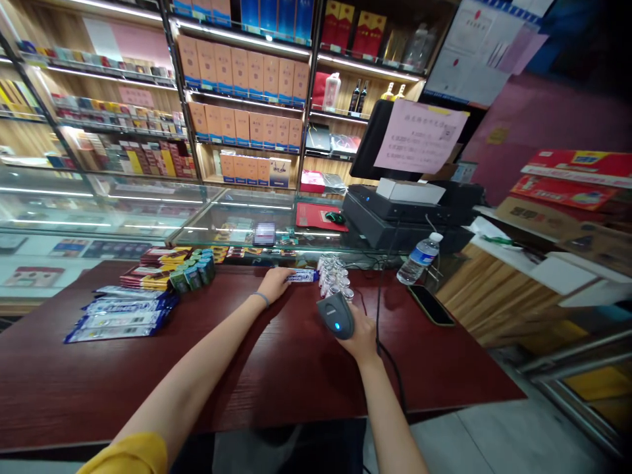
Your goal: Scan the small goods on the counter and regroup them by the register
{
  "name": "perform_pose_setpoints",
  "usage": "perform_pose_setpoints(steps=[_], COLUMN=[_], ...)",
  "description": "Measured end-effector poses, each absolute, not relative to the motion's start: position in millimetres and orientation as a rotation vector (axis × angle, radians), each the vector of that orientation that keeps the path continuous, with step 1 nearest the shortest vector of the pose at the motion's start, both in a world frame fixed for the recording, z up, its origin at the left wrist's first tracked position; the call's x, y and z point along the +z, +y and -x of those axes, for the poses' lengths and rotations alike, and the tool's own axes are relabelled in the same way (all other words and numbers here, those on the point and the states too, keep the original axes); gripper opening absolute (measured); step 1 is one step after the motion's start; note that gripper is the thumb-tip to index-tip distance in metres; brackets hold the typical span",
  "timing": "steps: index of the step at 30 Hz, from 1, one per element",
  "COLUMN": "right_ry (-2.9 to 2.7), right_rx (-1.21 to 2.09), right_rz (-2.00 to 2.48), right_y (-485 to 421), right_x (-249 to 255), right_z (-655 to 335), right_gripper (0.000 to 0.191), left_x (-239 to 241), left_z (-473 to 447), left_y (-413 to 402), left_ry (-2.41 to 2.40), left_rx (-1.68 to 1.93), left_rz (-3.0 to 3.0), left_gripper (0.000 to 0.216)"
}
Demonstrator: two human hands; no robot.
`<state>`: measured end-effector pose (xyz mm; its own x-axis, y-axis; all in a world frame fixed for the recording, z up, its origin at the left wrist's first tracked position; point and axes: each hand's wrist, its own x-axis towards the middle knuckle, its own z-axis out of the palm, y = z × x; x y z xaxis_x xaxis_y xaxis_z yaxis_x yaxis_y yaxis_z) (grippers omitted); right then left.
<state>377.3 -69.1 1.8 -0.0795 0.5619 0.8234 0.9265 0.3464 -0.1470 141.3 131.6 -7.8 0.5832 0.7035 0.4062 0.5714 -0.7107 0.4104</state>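
The scanner [334, 315] is coloured dark grey — its head is marked by a bright blue light [337, 326]. The packet [303, 276] is printed in blue and white, and the flat pouches [123, 316] are patterned in silvery white and deep blue. Green is worn by the small cylinders [190, 275], red and yellow by the stacked boxes [145, 275]. The bench [276, 368] is finished in dark reddish brown — the sleeve [129, 455] is dyed yellow.

scanner [336, 317] of matt plastic
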Motion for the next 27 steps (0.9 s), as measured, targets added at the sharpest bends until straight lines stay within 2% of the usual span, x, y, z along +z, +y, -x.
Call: perform_pose_setpoints(steps=[5, 14, 27], right_ry=[-1.73, -1.775, -1.756], right_rx=[-0.527, -0.474, -0.506], right_rz=[1.356, 1.309, 1.323], right_y=[-67.5, -66.9, -64.0], right_x=[-0.1, 0.2, -1.5], right_z=[-374.8, -375.4, -374.3], right_gripper=[0.045, 0.052, 0.049], left_x=[-15.8, -25.3, -22.5], left_z=[-152.2, -164.2, -163.7], left_y=[138.1, 146.6, 146.7], left_ry=[1.079, 1.227, 1.324], left_rx=[0.844, 0.852, 0.83], left_rz=[-2.602, -2.577, -2.561], left_gripper=[0.035, 0.032, 0.036])
